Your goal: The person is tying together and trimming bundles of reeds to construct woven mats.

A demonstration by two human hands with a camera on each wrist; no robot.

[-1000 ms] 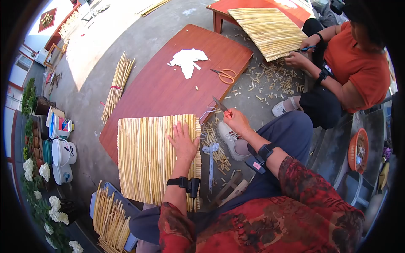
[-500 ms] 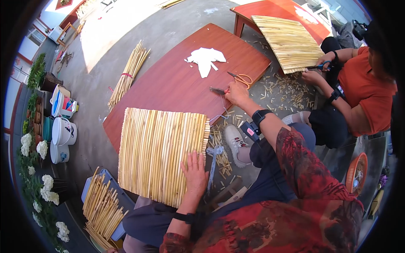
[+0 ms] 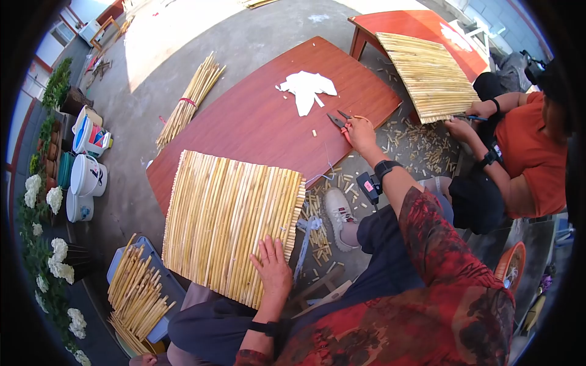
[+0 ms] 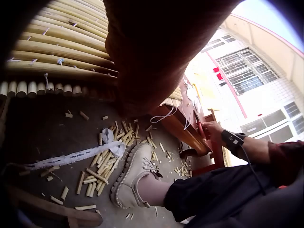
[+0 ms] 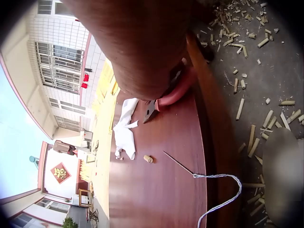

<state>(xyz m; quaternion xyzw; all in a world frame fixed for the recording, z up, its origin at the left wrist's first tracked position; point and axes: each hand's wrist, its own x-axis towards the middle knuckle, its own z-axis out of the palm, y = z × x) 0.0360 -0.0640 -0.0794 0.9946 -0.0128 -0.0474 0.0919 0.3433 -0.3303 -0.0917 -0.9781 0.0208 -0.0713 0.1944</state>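
My left hand (image 3: 274, 274) rests flat with spread fingers on the lower right part of a mat of yellow stalks (image 3: 229, 219), which lies over the table's near end and my lap. Over the table's right edge, my right hand (image 3: 362, 135) holds red-handled pliers (image 3: 343, 129), their dark jaws parted. Scissors (image 3: 345, 114) lie beside that hand, partly hidden by it. In the right wrist view the pliers (image 5: 166, 101) point down at the tabletop; near them lie a needle (image 5: 178, 162) with pale thread (image 5: 232, 177) and a short stalk piece (image 5: 148, 158).
White scraps (image 3: 305, 88) lie on the red table (image 3: 244, 128). A tied stalk bundle (image 3: 191, 100) is on the ground at left, loose stalks (image 3: 137, 293) in a blue tray. Cut pieces litter the floor. At right, a person in orange (image 3: 530, 165) works on another mat (image 3: 430, 76).
My right hand has carried the pliers from beside the table's edge to over the tabletop, by the scissors. My left hand has slid toward the mat's near edge. The head view has shifted.
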